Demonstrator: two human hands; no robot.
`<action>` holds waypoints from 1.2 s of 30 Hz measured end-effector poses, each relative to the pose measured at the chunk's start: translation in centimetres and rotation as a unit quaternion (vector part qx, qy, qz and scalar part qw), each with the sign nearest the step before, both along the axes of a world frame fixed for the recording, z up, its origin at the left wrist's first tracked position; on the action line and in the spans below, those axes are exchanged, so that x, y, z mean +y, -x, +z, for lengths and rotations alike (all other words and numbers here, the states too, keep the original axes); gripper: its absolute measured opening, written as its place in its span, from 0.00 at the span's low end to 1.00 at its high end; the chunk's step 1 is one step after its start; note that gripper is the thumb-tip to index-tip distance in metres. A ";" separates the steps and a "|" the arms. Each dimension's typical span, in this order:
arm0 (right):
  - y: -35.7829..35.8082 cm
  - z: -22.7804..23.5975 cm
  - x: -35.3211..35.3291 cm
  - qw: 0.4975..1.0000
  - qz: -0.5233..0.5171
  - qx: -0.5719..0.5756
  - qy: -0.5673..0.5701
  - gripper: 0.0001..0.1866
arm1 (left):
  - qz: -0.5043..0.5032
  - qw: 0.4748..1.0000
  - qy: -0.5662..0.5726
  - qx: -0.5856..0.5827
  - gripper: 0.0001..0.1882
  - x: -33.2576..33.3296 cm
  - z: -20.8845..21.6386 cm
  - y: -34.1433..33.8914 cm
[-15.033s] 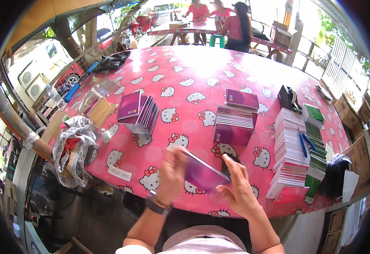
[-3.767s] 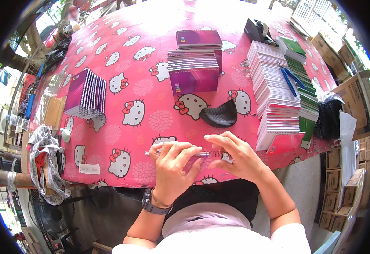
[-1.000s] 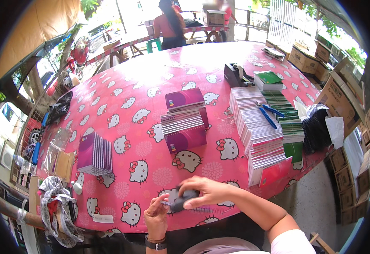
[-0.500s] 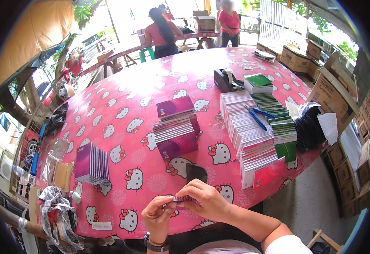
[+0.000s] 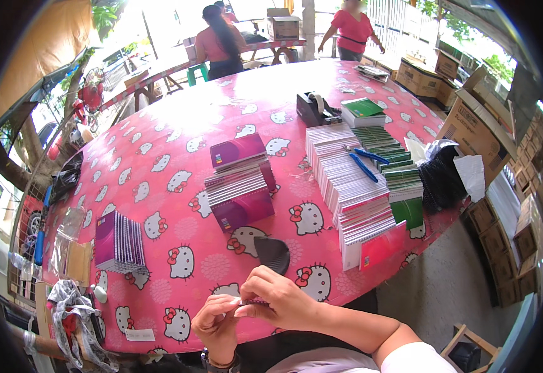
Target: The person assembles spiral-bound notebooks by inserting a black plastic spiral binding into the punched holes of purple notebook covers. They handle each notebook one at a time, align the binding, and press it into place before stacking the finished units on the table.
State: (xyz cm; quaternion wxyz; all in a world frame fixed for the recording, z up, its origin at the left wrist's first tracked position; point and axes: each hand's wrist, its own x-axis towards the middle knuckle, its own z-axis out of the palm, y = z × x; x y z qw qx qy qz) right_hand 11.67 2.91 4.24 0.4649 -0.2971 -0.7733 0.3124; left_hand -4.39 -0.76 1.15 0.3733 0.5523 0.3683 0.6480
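Close to the table's near edge, my left hand (image 5: 216, 324) and my right hand (image 5: 282, 298) meet, fingers pinched together. Between their fingertips is a spiral-bound notebook (image 5: 256, 303), seen nearly edge-on, so that little more than its dark coil shows. Just beyond my right hand lies a dark, flat piece (image 5: 273, 253) whose kind I cannot make out. Past it sits a stack of purple spiral notebooks (image 5: 241, 208). Another purple notebook pile (image 5: 119, 242) stands to the left, its coils facing right.
Long rows of white-edged notebooks (image 5: 349, 180) and green notebooks (image 5: 406, 212) fill the right side, with blue-handled pliers (image 5: 365, 165) on top. A tape dispenser (image 5: 317, 110) stands behind them. Cardboard boxes (image 5: 478, 133) line the right. People (image 5: 351, 31) are at the back.
The whole view has shifted slightly, moving the table things leftward. My hands keep their pinch on the notebook. At the back, a person in pink has turned and spread both arms.
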 end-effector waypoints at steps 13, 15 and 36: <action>-0.3 1.1 0.5 0.990 -0.044 -0.113 -0.068 0.29 | 0.081 0.983 0.128 0.104 0.09 0.5 0.3 0.6; -2.5 0.8 1.2 0.981 -0.132 -0.117 -0.081 0.34 | 0.120 0.984 0.073 0.106 0.08 1.5 0.8 2.5; -6.8 -8.1 0.6 0.952 -0.280 -0.019 0.119 0.09 | 0.598 0.766 0.098 0.216 0.19 11.9 -1.8 27.4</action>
